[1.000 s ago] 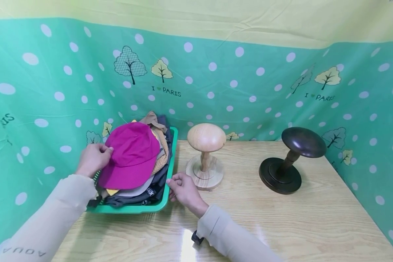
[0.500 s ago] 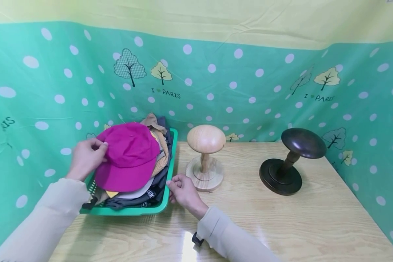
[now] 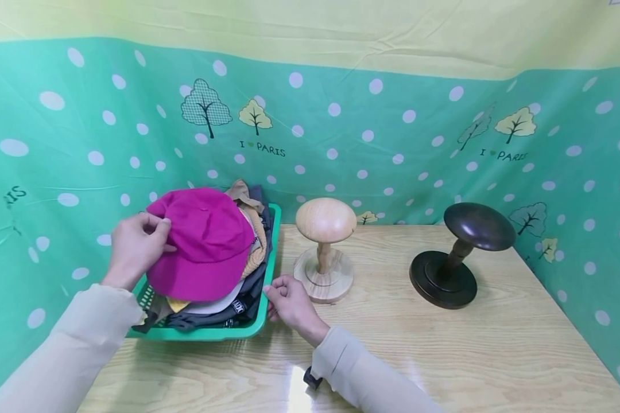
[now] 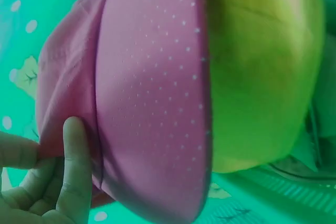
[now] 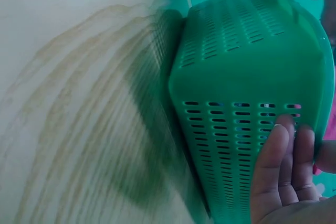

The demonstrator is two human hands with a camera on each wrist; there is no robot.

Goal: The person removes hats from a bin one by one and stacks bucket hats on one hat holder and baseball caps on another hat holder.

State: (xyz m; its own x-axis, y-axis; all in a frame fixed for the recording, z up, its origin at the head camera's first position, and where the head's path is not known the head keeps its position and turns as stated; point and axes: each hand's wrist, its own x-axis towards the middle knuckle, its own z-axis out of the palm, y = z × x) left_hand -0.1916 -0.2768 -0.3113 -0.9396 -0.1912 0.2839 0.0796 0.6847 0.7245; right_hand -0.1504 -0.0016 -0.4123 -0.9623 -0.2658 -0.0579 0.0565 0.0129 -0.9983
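My left hand (image 3: pixel 138 245) pinches the left side of a magenta baseball cap (image 3: pixel 201 235), thumb against the cloth. The cap lies over a pile of hats in a green plastic basket (image 3: pixel 201 333). In the left wrist view the cap's dotted brim (image 4: pixel 152 77) faces the camera, and a yellow hat (image 4: pixel 262 93) shows beyond it. My right hand (image 3: pixel 294 304) holds the basket's right rim; in the right wrist view its fingers (image 5: pixel 302 166) lie along the slotted outer wall, thumb at the rim.
Right of the basket stands a pale wooden hat stand (image 3: pixel 324 221). Farther right is a dark brown hat stand (image 3: pixel 477 226). A green dotted curtain (image 3: pixel 367 115) closes off the back and sides of the wooden table (image 3: pixel 382 350). Dark and tan hats (image 3: pixel 248 198) fill the basket.
My left hand has shifted a little left with the magenta cap, whose back edge now stands slightly higher. The right hand stays at the basket's rim.
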